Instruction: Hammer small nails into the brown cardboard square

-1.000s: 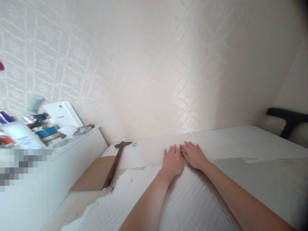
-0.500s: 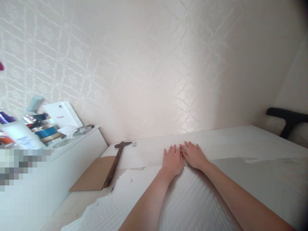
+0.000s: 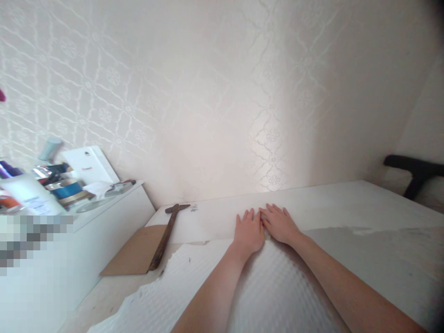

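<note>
Side by side near the back of the table, my left hand (image 3: 249,231) and my right hand (image 3: 278,223) rest palms down, their inner edges touching. Fingers of both are stretched out over the white surface (image 3: 215,222), and neither grasps anything. Below the wrists spreads a white textured sheet (image 3: 277,291) with a ragged left edge, partly covered by my forearms. To the left of my hands lies a hammer (image 3: 168,236) with a dark wooden handle, its head toward the wall. The handle's lower end overlaps a brown cardboard piece (image 3: 133,252).
On the left, a white cabinet (image 3: 114,217) carries a white box (image 3: 90,164), a blue tape roll (image 3: 65,188), a white tube (image 3: 33,196) and other clutter. Small metal bits (image 3: 194,207) lie beside the hammer head. A black armrest-like part (image 3: 412,169) juts in at right. Patterned wallpaper (image 3: 208,115) rises behind.
</note>
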### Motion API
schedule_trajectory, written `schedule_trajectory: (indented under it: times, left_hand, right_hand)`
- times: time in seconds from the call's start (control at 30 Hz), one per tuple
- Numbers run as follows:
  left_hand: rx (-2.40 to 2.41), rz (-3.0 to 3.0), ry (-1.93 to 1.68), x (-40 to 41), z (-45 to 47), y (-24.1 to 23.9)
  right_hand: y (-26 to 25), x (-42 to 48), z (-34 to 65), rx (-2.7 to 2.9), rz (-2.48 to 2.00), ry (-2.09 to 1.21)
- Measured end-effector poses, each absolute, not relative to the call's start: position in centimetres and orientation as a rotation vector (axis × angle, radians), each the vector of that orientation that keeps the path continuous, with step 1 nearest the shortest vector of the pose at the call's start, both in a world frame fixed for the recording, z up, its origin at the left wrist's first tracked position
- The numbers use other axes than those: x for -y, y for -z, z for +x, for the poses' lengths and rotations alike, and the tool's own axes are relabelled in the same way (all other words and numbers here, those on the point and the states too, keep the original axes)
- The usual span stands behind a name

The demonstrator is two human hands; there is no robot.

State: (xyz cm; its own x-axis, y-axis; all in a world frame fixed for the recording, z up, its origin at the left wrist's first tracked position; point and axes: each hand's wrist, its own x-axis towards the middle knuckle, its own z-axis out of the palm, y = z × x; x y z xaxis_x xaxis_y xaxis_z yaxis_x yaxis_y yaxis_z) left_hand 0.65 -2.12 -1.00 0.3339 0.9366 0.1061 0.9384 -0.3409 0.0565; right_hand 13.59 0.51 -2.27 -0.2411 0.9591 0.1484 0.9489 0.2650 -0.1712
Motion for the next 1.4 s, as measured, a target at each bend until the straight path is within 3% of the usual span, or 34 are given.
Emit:
schedule_trajectory:
  times: [1.4]
  left_hand:
    - [1.785, -2.559, 0.184, 2.11, 0.64, 0.99]
  right_hand:
    - [2.51, -0.61, 13.62, 2.309, -1.779, -0.039]
